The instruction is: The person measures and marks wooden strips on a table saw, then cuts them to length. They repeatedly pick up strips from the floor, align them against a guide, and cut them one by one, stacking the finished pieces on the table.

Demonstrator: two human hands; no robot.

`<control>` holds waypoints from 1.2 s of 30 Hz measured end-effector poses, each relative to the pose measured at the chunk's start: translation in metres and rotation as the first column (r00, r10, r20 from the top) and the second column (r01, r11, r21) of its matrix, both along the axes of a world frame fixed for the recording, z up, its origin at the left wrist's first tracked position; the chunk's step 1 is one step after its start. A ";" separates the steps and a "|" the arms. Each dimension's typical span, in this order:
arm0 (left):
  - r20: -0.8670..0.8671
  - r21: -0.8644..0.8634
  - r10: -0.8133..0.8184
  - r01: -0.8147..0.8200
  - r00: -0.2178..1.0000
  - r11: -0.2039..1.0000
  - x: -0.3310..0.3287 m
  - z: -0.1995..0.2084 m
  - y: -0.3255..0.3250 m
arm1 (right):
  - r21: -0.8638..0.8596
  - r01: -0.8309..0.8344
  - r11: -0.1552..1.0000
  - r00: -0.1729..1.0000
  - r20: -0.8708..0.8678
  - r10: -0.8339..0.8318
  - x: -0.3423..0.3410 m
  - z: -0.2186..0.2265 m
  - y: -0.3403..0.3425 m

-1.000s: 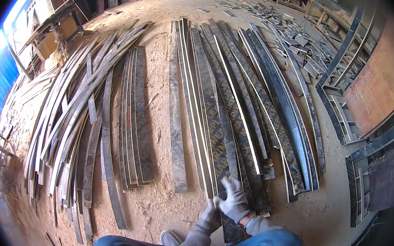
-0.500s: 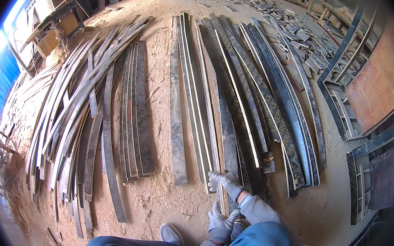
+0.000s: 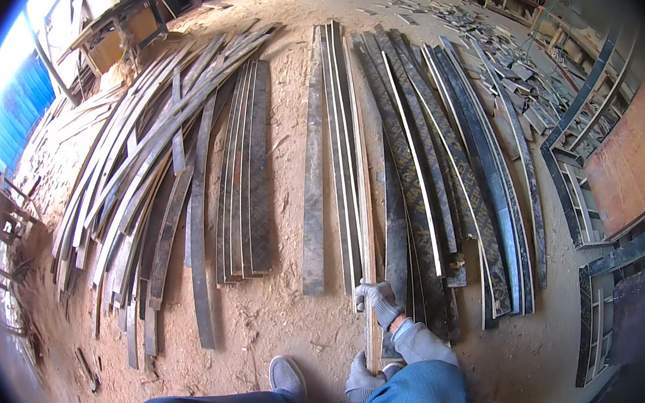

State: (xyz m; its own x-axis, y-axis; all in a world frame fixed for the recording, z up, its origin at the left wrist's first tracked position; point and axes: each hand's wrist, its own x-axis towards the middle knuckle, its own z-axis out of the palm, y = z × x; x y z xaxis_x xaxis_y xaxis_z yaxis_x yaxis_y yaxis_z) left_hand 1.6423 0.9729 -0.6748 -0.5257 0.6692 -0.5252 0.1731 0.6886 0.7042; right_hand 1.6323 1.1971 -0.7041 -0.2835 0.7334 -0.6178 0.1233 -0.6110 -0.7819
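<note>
A long, narrow plywood strip (image 3: 369,262) runs away from my knees, its pale brown face showing between dark-faced strips. My gloved right hand (image 3: 380,303) is closed around it a short way from the near end. Lower down, next to my knee, my gloved left hand (image 3: 363,379) grips the near end, its fingers partly hidden. Just left of the held strip lies a bundle of dark strips with pale edges (image 3: 340,153). Close on the right, a dark board (image 3: 396,247) passes beneath my right wrist.
A single dark strip (image 3: 312,200) and a neat stack (image 3: 250,187) lie farther left, beyond them a crossed pile of strips (image 3: 148,161). More dark boards (image 3: 485,209) spread to the right. Offcuts (image 3: 518,69) litter the far right floor; metal frames (image 3: 592,305) stand at the right.
The held strip's pale brown face now shows more broadly. My left hand has drawn back toward my knee at the strip's near end. The whole view has shifted slightly.
</note>
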 end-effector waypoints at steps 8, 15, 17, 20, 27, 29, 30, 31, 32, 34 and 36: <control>-0.040 0.083 0.071 -0.068 0.997 0.994 -0.051 -0.001 0.001 | 0.064 -0.091 0.994 0.980 -0.171 0.101 -0.067 0.019 0.008; 0.513 -0.097 0.391 -0.401 0.764 0.911 -0.102 0.018 0.025 | 0.443 -0.422 0.791 0.907 0.223 0.359 -0.076 0.066 0.041; 0.495 -0.061 0.408 -0.438 0.767 0.897 -0.125 0.023 0.025 | 0.615 -0.479 0.626 0.859 0.476 0.190 -0.041 0.066 0.056; 0.590 -0.036 0.411 -0.486 0.695 0.873 -0.158 0.021 0.033 | 0.731 -0.491 0.475 0.636 0.673 -0.378 0.032 0.053 0.093; 0.747 -0.105 0.323 -0.377 0.581 0.920 -0.163 0.003 0.061 | 0.258 -0.604 0.754 0.334 0.941 -0.054 0.141 0.029 0.157; 0.900 -0.095 0.236 -0.361 0.368 0.928 -0.156 0.009 0.061 | 0.407 -0.510 0.758 0.586 0.809 -0.040 0.158 0.045 0.152; 0.953 -0.078 0.173 -0.347 0.250 0.935 -0.153 0.013 0.060 | 0.503 -0.355 0.788 0.746 0.661 -0.086 0.166 0.057 0.146; 0.990 -0.048 0.090 -0.335 0.112 0.941 -0.151 0.016 0.060 | 0.500 -0.139 0.855 0.954 0.300 -0.021 0.170 0.067 0.141; 0.995 -0.048 0.075 -0.320 0.073 0.946 -0.149 0.019 0.060 | 0.217 0.229 0.949 0.953 -0.250 -0.173 0.169 0.075 0.132; 0.999 -0.007 -0.009 -0.297 -0.052 0.955 -0.145 0.022 0.059 | -0.013 0.202 0.979 0.881 -0.433 -0.188 0.163 0.088 0.128; 0.998 -0.056 0.049 -0.276 -0.031 0.959 -0.143 0.021 0.058 | 0.059 0.150 0.987 0.949 -0.289 -0.126 0.148 0.093 0.127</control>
